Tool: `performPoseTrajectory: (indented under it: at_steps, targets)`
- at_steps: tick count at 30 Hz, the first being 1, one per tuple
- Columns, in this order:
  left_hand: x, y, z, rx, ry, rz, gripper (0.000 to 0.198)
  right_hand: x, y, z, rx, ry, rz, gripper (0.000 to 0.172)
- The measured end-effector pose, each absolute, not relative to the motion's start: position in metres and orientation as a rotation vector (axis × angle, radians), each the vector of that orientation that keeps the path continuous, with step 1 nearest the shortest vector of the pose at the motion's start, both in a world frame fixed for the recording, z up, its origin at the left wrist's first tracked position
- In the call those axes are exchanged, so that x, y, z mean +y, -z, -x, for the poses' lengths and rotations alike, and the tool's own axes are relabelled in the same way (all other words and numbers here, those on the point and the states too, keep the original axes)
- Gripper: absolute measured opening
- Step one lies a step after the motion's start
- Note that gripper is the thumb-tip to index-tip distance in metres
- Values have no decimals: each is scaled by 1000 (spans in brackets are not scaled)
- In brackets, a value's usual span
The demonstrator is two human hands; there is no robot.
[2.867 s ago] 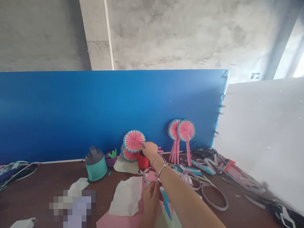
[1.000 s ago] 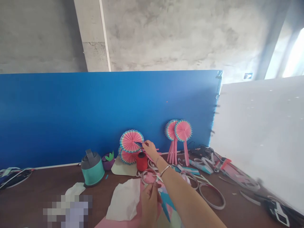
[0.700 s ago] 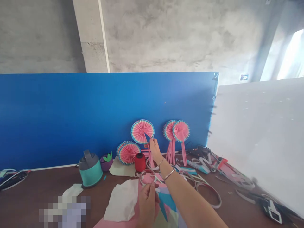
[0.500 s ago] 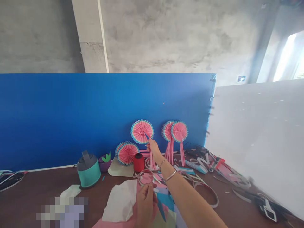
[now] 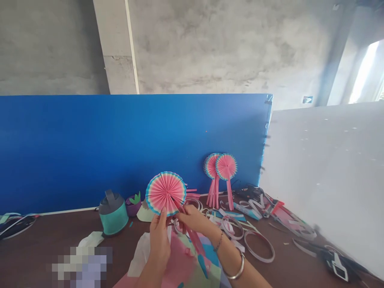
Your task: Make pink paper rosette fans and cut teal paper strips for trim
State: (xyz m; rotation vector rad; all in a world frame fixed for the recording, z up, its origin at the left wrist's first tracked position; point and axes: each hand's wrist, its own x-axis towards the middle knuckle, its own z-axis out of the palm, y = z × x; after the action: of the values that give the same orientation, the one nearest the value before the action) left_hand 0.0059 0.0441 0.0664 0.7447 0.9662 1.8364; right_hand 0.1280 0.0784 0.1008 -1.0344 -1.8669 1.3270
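A round pink pleated paper fan (image 5: 166, 192) with a blue rim is held up in front of me over the table. My right hand (image 5: 192, 219) pinches its pink handle strips just below the disc. My left hand (image 5: 159, 238) rises beside it, fingers closed against the fan's lower edge. Two more finished fans (image 5: 221, 169) with long pink tails lean on the blue board (image 5: 90, 148) at the back.
A teal jar (image 5: 113, 213) with a grey lid and a purple paper fruit (image 5: 133, 201) stand at the back left. Pink and white paper sheets (image 5: 177, 264) lie near me. Several white rings (image 5: 258, 252), paper strips and tools clutter the brown table (image 5: 45, 248) to the right, below a white board (image 5: 327, 168).
My right hand lifted one fan from the stack by the blue board and carried it toward me. My left hand came up from the paper sheets and took hold of the fan's lower edge.
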Motion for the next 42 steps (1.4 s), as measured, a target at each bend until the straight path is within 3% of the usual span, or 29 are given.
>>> performPoseTrajectory:
  at_steps: [3, 6, 8, 11, 15, 25, 30, 34, 42]
  targets:
    - [44, -71, -1, 898, -1832, -598, 36, 66, -104, -132, -2131, -929, 1234, 7]
    - [43, -77, -1, 864, -1852, -534, 32, 56, -110, -135, -2123, -412, 1462, 21]
    - [41, -81, -2, 861, -1878, -514, 30, 51, -115, -134, -2030, -257, 1488, 25]
    - [39, -86, -4, 878, -1883, -516, 28, 49, -119, -131, -1882, -128, 1279, 12]
    - [35, -87, -8, 895, -1835, -615, 26, 53, -112, -125, -1797, -116, 1083, 21]
    - [27, -88, -17, 913, -1768, -645, 36, 47, -113, -116, -1764, -412, 1277, 20]
    - [21, -96, -21, 962, -1776, -578, 33, 45, -114, -117, -1748, -286, 1226, 20]
    - [17, -106, -23, 891, -1761, -572, 38, 46, -112, -117, -1686, -244, 1118, 9]
    - [23, -97, -19, 830, -1712, -579, 41, 43, -113, -118, -1690, -159, 1060, 14]
